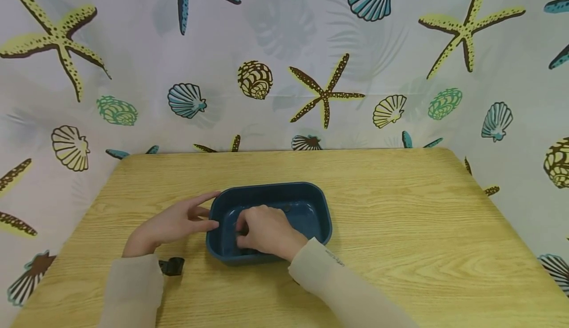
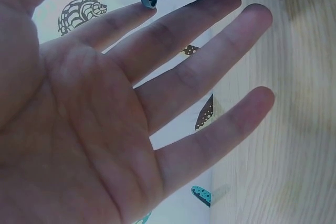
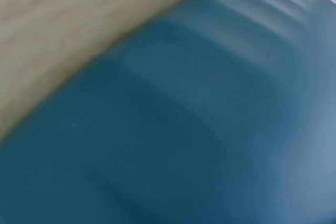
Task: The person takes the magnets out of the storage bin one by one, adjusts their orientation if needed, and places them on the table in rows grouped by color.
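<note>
A dark blue rectangular tub (image 1: 326,219) with rounded corners stands on the wooden table. Inside its left half is my right hand (image 1: 268,229), reaching over the near rim with fingers bent down and thumb close to them. Whatever may be between those fingertips is hidden. A small round dark thing (image 1: 286,208) lies on the tub floor beyond that hand, too small to identify. My left hand (image 1: 182,219) has its fingers spread and touches the tub's left side; its palm (image 2: 84,124) fills much of the left wrist view. The right wrist view shows only the tub's blurred blue wall (image 3: 184,103), very close.
The light wooden table (image 1: 422,219) extends to both sides of the tub. Behind it hangs a white cloth (image 1: 284,115) printed with shells and starfish. A small black device (image 1: 173,266) sits by the left sleeve cuff (image 1: 135,273).
</note>
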`<state>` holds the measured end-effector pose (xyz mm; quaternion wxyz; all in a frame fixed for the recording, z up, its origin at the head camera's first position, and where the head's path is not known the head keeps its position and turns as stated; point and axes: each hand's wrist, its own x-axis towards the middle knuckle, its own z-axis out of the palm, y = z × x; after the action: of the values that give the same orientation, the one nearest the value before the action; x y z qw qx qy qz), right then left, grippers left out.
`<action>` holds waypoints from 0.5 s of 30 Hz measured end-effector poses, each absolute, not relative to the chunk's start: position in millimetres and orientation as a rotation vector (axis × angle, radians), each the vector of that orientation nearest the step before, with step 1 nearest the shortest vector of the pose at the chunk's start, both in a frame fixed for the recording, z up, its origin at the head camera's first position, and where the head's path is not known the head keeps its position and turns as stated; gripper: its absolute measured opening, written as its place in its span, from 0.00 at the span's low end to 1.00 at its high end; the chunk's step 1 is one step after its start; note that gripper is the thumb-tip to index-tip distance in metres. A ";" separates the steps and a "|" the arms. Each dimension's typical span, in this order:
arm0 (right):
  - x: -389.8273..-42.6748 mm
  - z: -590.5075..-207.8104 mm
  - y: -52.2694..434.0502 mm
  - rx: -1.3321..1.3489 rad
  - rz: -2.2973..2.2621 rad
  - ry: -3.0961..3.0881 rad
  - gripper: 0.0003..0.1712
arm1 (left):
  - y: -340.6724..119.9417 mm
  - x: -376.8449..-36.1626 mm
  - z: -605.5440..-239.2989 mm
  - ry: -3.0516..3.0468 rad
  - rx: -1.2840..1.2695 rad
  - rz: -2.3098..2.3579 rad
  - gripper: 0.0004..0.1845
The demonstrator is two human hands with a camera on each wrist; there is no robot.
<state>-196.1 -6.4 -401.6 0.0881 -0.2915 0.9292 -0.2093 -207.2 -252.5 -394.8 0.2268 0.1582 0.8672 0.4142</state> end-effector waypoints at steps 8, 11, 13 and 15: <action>-195.8 -389.9 9.2 -0.864 -0.667 2.812 0.05 | -252.4 -207.7 -394.1 2.390 0.440 1.138 0.46; -196.1 -385.0 16.7 -0.842 -0.674 2.826 0.06 | -252.4 -206.9 -393.9 2.391 0.442 1.140 0.45; -196.3 -381.5 22.1 -0.826 -0.677 2.832 0.06 | -252.4 -206.3 -393.8 2.394 0.435 1.137 0.45; -196.1 -377.5 27.8 -0.814 -0.685 2.842 0.06 | -252.3 -205.9 -393.9 2.400 0.428 1.130 0.45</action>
<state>-196.1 27.8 -377.5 0.0538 -0.2679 0.9352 -0.2253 -205.9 -252.3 -393.9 0.2251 0.1551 0.8702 0.4098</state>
